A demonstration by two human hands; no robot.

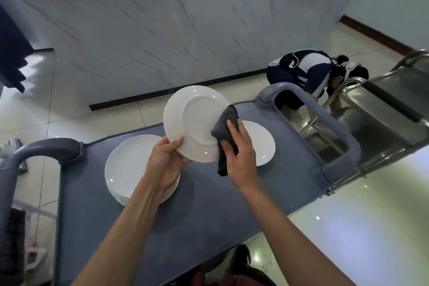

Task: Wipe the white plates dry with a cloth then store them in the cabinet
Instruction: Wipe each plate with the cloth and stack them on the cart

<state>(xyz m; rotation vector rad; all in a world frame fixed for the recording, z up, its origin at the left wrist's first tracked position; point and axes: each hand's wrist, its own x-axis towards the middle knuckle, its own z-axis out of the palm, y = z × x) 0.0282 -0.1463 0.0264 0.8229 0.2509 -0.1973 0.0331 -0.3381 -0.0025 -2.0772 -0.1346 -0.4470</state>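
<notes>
head cam; worn high, faces forward and down; near the cart top (pixel 209 216); single view

Two bare forearms come up from the bottom edge, no sleeves anywhere along them, no watch, no rings, no gloves. The left hand (pixel 166 158) is bare, nails short and plain. The right hand (pixel 239 155) is the same, bare to the wrist. Low between the arms there's a glimpse of reddish clothing, too blurred to make out.
</notes>
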